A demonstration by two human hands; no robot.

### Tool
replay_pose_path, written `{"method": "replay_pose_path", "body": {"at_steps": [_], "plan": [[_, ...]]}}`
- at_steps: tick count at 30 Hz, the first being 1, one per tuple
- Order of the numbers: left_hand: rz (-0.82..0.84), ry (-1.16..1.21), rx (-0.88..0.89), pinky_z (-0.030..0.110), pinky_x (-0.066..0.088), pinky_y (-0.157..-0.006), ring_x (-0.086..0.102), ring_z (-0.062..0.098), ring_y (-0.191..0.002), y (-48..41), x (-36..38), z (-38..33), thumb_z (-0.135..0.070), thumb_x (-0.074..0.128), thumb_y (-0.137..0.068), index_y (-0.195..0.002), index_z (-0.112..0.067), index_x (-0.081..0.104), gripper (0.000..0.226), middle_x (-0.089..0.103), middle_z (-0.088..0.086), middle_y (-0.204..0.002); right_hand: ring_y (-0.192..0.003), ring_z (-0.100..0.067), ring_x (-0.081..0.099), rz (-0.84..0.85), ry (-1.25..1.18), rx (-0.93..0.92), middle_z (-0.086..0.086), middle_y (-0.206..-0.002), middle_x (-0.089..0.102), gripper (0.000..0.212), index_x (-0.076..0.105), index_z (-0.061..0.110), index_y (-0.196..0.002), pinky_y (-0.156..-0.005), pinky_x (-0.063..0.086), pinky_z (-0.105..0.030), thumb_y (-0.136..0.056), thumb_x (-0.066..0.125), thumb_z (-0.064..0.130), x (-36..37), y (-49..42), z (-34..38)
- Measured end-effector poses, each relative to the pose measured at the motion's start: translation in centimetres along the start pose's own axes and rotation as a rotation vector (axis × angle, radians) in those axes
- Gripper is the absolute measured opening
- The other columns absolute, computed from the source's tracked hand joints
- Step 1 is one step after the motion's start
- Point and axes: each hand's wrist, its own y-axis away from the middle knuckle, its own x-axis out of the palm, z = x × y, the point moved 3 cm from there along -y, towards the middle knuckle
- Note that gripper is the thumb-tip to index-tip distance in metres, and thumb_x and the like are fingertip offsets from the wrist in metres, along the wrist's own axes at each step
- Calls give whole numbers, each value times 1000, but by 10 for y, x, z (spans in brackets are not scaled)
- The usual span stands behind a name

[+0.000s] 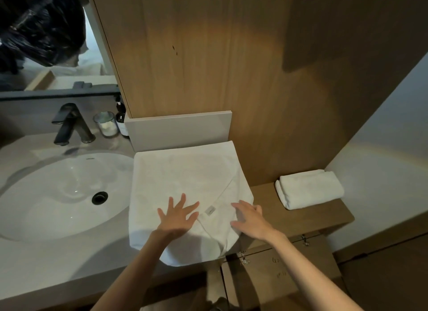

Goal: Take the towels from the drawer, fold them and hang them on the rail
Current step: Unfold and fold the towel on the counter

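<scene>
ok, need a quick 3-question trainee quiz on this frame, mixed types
1. True or false: the left hand lies flat on the spread towel.
2. Where is the folded towel? A in the sink; B on the wooden shelf; C on a rail.
3. Fill in: the spread towel's label lies between the two ____.
Key: 1 true; 2 B; 3 hands.

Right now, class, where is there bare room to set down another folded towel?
Bare: the wooden ledge between spread towel and folded towel, and the counter before the sink. Crowded: beside the tap, jar and bottle.
</scene>
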Motion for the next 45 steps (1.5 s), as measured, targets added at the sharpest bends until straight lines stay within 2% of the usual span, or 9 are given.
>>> {"method": "replay_pose_path", "body": {"at_steps": [4, 8, 12, 17, 21, 26, 33, 38, 45], "plan": [[1, -24, -11, 61, -13, -110, -18, 30, -146, -1, 0, 0, -51, 21, -101, -147, -49, 19, 46, -11, -6, -161, -129, -22, 26, -78, -36, -21, 2, -135, 40, 72, 27, 24, -148, -109, 33, -42, -88, 66, 34, 2, -3, -4], [7, -47, -27, 62, -13, -110, -18, 31, -146, 0, 1, -1, -51, 20, -101, -148, -50, 17, 46, -12, -6, -161, -93, -10, 51, -191, -76, -28, 6, -99, 55, 46, 35, 35, -130, -72, 46, -28, -93, 46, 58, -12, 6, -17], [-9, -75, -38, 62, -11, -111, -16, 31, -146, 1, 3, -2, -52, 22, -101, -148, -50, 15, 48, -12, -5, -161, -97, -11, 56, -273, 178, -9, 10, -94, 61, 58, 66, 34, -94, -94, 43, -34, -95, 14, 62, -30, 20, -50], [-39, 74, -72, 63, -8, -111, -9, 29, -148, 0, -1, -9, -60, 29, -97, -144, -44, 33, 50, -1, -4, -162, -112, -16, 50, -137, -33, 153, 5, -111, 57, 25, 55, 32, -96, -89, 43, -32, -94, 46, 55, -28, 27, -95], [-167, 414, -51, 50, 14, -117, 23, 20, -143, 10, 1, -28, -60, 47, -91, -116, -28, 68, 45, 37, 3, -151, -86, -12, 59, -63, -238, 177, -1, -94, 64, 34, 54, 17, -97, -74, 45, -23, -90, 59, 50, -12, 26, -86], [-332, 463, -1, 19, 37, -62, 49, 10, -73, 18, 5, -66, -38, 71, -82, -68, -18, 54, 30, 50, -6, -78, -56, 0, 61, -130, -367, 150, 0, -70, 56, 21, 53, 13, -81, -66, 46, -26, -89, 67, 26, -7, 22, -78], [-347, 607, 228, 31, 53, -76, 58, 10, -83, 19, 2, -145, -38, 63, -88, -92, -24, 59, 14, 62, -9, -87, -69, -12, 67, -264, -671, 74, 4, -62, 64, 43, 42, 22, -115, -72, 51, -21, -85, 72, 15, -16, 37, -62], [-277, 443, 411, 30, 52, -85, 65, 14, -93, 25, 22, -155, -41, 55, -81, -102, -13, 75, 40, 73, 0, -104, -80, -17, 73, -236, -857, 102, -11, -86, 74, 37, 43, 17, -115, -77, 55, -22, -89, 67, 7, -24, 45, -59], [-168, 261, 433, 24, 48, -74, 66, 22, -91, 31, 44, -151, -16, 42, -98, -123, -10, 59, 31, 69, 9, -106, -82, -19, 73, -183, -908, 86, -10, -87, 76, 22, 52, 9, -110, -77, 55, -20, -92, 62, 5, -28, 49, -61]]}}
